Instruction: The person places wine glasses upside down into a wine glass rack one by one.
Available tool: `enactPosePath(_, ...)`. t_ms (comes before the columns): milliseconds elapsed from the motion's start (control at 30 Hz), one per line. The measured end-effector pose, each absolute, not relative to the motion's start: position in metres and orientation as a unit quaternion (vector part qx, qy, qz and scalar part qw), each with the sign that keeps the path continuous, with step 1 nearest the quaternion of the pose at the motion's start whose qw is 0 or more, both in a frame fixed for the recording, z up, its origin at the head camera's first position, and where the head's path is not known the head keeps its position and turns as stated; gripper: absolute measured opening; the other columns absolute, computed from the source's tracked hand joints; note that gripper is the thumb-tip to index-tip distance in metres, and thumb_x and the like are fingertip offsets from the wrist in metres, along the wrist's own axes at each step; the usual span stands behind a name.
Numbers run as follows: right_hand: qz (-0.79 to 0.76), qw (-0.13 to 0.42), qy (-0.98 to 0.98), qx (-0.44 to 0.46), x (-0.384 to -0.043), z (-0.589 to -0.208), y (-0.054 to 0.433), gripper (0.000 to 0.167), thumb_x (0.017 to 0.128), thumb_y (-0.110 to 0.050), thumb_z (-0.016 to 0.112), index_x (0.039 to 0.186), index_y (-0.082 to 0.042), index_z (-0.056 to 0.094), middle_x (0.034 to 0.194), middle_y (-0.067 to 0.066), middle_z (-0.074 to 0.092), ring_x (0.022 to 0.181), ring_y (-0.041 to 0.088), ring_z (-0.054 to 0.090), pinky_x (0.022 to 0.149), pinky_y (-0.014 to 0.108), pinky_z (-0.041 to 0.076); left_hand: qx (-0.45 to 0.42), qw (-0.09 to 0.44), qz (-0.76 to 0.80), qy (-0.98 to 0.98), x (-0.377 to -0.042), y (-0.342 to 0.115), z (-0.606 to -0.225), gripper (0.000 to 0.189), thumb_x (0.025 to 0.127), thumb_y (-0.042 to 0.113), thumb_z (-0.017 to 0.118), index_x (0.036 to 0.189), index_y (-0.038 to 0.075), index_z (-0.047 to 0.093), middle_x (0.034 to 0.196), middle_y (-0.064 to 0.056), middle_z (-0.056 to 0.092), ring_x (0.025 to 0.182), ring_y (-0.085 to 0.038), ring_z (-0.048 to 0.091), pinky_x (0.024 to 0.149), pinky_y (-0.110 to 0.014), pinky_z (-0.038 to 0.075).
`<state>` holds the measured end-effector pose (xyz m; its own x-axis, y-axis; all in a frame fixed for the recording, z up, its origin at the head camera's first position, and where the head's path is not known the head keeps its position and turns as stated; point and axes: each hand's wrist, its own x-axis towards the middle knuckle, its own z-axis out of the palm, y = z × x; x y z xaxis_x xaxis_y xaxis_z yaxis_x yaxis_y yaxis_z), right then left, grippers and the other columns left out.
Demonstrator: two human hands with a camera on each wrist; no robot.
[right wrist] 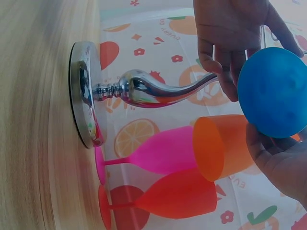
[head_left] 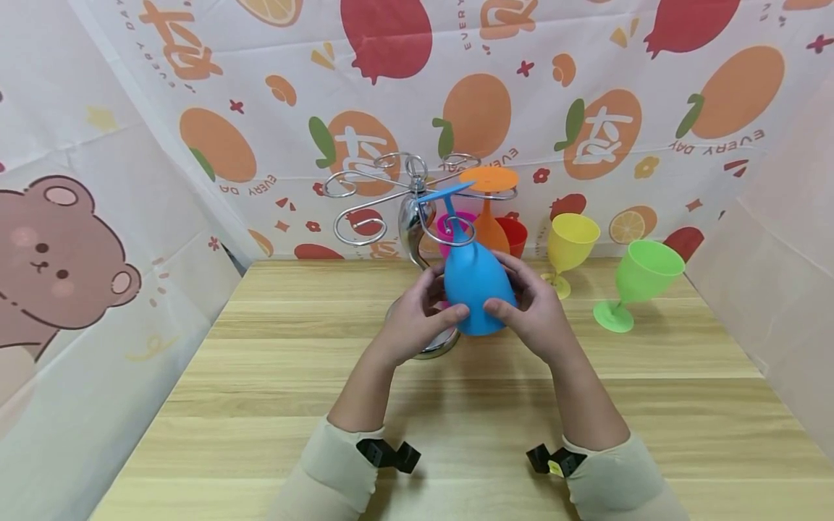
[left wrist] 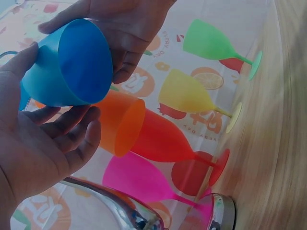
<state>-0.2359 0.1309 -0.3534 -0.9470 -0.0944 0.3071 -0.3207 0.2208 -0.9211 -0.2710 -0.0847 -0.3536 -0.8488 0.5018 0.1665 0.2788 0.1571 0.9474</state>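
Head view, the left hand (head_left: pixel 420 315) and right hand (head_left: pixel 536 307) grip an upside-down blue cup (head_left: pixel 478 286) by the metal rack (head_left: pixel 412 221), apparently for hanging, which calls for seating its stem (head_left: pixel 451 211); left wrist, curved fingers (left wrist: pixel 88 143) cradle its bowl (left wrist: pixel 48 69); right wrist, an orange cup (right wrist: pixel 228 146) sits beyond.

L hand (head_left: pixel 417 318) + R hand (head_left: pixel 539 312) hold upside-down blue goblet (head_left: pixel 476 278), 1 ea. side. Chrome rack (head_left: pixel 410 226) just L of grip; inverted orange goblet (head_left: pixel 491 233) behind grip. 2 upright, R of grip: yellow goblet (head_left: pixel 572 242), green goblet (head_left: pixel 645 275).
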Motion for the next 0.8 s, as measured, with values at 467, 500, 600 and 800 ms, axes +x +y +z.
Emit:
enactPosePath(467, 0.609, 0.088, -0.771, 0.164, -0.2352, -0.3545, 0.1294, 0.065, 0.092, -0.029, 0.069, 0.15, -0.028, 0.04, 0.145, 0.006, 0.046, 0.13, 0.032, 0.047, 0.092, 0.049, 0.054, 0.263, 0.097, 0.612, 0.739, -0.2732, -0.0874, -0.3541, 0.079, 0.085, 0.052, 0.072, 0.148, 0.021, 0.035, 0.143, -0.005, 0.05, 0.127, -0.028, 0.054, 0.102, -0.048, 0.048)
enactPosePath(500, 0.611, 0.09, -0.769, 0.165, -0.2354, -0.3546, 0.1293, 0.065, 0.092, -0.028, 0.069, 0.15, -0.028, 0.04, 0.145, 0.005, 0.046, 0.129, 0.031, 0.047, 0.092, 0.049, 0.054, 0.265, 0.096, 0.614, 0.737, -0.2733, -0.0876, -0.3542, 0.079, 0.085, 0.05, 0.072, 0.148, 0.021, 0.034, 0.142, -0.006, 0.05, 0.126, -0.028, 0.054, 0.102, -0.048, 0.048)
enactPosePath(600, 0.616, 0.099, -0.764, 0.165, -0.2358, -0.3539, 0.129, 0.064, 0.091, -0.025, 0.07, 0.149, -0.026, 0.041, 0.144, 0.004, 0.047, 0.13, 0.029, 0.046, 0.095, 0.049, 0.053, 0.271, 0.095, 0.618, 0.732, -0.2735, -0.0877, -0.3538, 0.078, 0.086, 0.043, 0.074, 0.148, 0.02, 0.033, 0.142, -0.007, 0.05, 0.124, -0.029, 0.055, 0.101, -0.048, 0.049)
enactPosePath(800, 0.622, 0.105, -0.758, 0.166, -0.2363, -0.3542, 0.1298, 0.063, 0.09, -0.022, 0.071, 0.147, -0.022, 0.043, 0.143, 0.004, 0.047, 0.131, 0.027, 0.044, 0.097, 0.052, 0.05, 0.278, 0.093, 0.62, 0.728, -0.2744, -0.0876, -0.3535, 0.077, 0.086, 0.029, 0.076, 0.148, 0.019, 0.032, 0.141, -0.007, 0.05, 0.124, -0.029, 0.055, 0.099, -0.047, 0.051)
